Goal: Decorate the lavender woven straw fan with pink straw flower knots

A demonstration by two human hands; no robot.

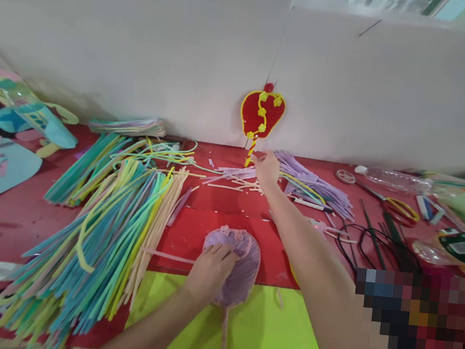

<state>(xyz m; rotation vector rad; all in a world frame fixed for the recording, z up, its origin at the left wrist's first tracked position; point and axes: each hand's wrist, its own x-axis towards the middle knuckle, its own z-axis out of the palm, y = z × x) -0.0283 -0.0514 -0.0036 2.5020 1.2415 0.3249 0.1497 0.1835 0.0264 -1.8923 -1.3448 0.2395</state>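
Observation:
My left hand [210, 271] rests closed on a lilac woven fan [243, 269] made of pipe cleaners, which lies on the red table with its handle pointing toward me. My right hand [266, 168] reaches far forward to the pile of lilac pipe cleaners [309, 182] near the back wall, fingers curled at the short cut pieces; whether it holds one is unclear. A red and yellow fan [262, 114] leans upright against the wall just behind that hand.
A large heap of teal, yellow and peach pipe cleaners [98, 238] fills the left side. Scissors [397, 208], a plastic bottle [396, 179] and black wires [374, 243] lie at right. A lime sheet [266, 337] lies at the near edge, paper cutouts [7, 164] far left.

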